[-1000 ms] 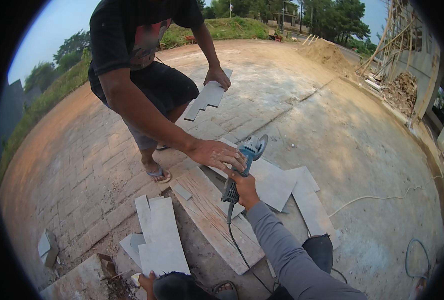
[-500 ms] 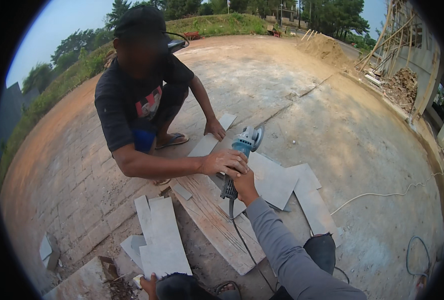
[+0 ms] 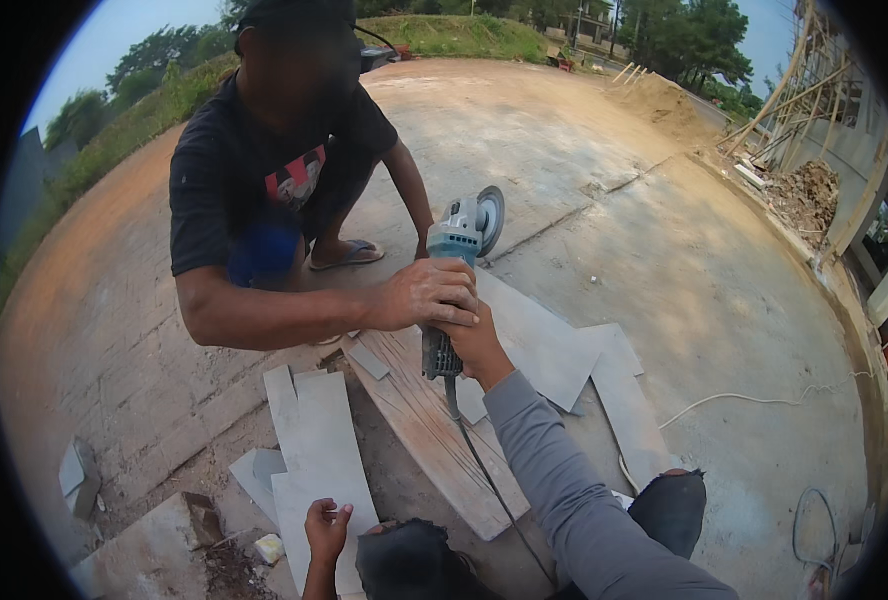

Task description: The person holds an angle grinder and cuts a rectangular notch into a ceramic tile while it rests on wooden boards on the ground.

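Observation:
An angle grinder [image 3: 455,235], teal with a grey head and a round disc, is held up off the ground. My right hand [image 3: 479,348] grips its lower body; a co-worker's hand [image 3: 429,297] holds the same tool just above and partly overlaps mine. A dark cord [image 3: 479,465] runs from its lower end toward my legs. My left hand [image 3: 327,528] is at the lower left, over long pale grey tile pieces [image 3: 322,430]. Its fingers are loosely bent and apart, with nothing visible in them.
A scored board [image 3: 434,430] lies between me and the crouching co-worker [image 3: 254,190]. More tile pieces [image 3: 539,345] lie right of it. A concrete block [image 3: 154,545] sits lower left, and a white cable [image 3: 734,396] crosses the ground at right.
The grinder has come up and slightly left, still in both my right hand and the co-worker's hand. My left hand has risen from the tile's near edge.

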A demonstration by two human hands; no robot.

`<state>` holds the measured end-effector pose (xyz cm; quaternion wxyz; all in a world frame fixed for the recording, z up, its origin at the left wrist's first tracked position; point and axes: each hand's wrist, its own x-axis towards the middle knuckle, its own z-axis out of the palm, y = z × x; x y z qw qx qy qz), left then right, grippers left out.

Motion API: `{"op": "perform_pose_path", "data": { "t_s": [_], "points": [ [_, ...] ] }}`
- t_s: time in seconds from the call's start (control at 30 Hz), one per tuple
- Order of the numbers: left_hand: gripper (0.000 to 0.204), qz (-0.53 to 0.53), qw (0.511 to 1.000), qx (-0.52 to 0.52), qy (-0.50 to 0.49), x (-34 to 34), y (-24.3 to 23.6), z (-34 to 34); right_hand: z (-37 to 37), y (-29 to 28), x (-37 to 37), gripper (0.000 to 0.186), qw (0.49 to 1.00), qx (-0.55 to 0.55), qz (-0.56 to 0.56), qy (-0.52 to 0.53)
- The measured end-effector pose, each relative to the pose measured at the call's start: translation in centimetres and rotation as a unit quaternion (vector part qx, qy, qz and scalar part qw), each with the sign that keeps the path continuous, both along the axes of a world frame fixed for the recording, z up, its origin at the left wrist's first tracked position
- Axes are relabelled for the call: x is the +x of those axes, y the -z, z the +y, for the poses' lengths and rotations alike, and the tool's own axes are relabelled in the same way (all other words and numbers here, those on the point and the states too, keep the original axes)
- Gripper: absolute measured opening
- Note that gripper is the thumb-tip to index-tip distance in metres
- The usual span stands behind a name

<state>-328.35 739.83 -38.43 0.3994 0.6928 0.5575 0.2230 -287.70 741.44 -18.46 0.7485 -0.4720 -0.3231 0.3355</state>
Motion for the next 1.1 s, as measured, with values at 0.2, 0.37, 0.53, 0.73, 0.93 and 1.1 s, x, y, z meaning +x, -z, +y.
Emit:
{"op": "perform_pose_path", "data": {
  "t_s": [0.2, 0.37, 0.53, 0.73, 0.93, 1.1],
  "points": [
    [0.082, -0.119, 0.722, -0.378, 0.567, 19.5, -7.2, 0.4, 2.2, -3.2, 0.5, 0.036, 0.999, 0.030, 0.003, -0.030],
    [0.058, -0.072, 0.628, -0.402, 0.662, 26.5, -13.0, -0.9, 2.8, -3.0, 1.4, 0.038, 1.000, -0.021, 0.002, -0.011],
    [0.040, -0.151, 0.690, -0.509, 0.492, 30.0, -9.1, -2.2, 3.0, -3.2, 1.4, 0.041, 0.999, 0.015, 0.030, -0.008],
    [0.035, -0.377, 0.735, -0.420, 0.376, 34.0, -11.7, -0.3, 5.6, -4.1, 2.0, 0.036, 0.995, 0.026, 0.076, -0.058],
    [0.032, -0.539, 0.609, -0.532, 0.237, 35.4, -15.6, 1.2, 6.8, -4.5, 2.0, 0.029, 0.991, 0.017, 0.094, -0.091],
    [0.027, -0.536, 0.640, -0.515, 0.193, 34.9, -15.8, 1.7, 7.7, -3.5, 1.3, 0.030, 0.993, 0.021, 0.093, -0.068]
  ]
}}
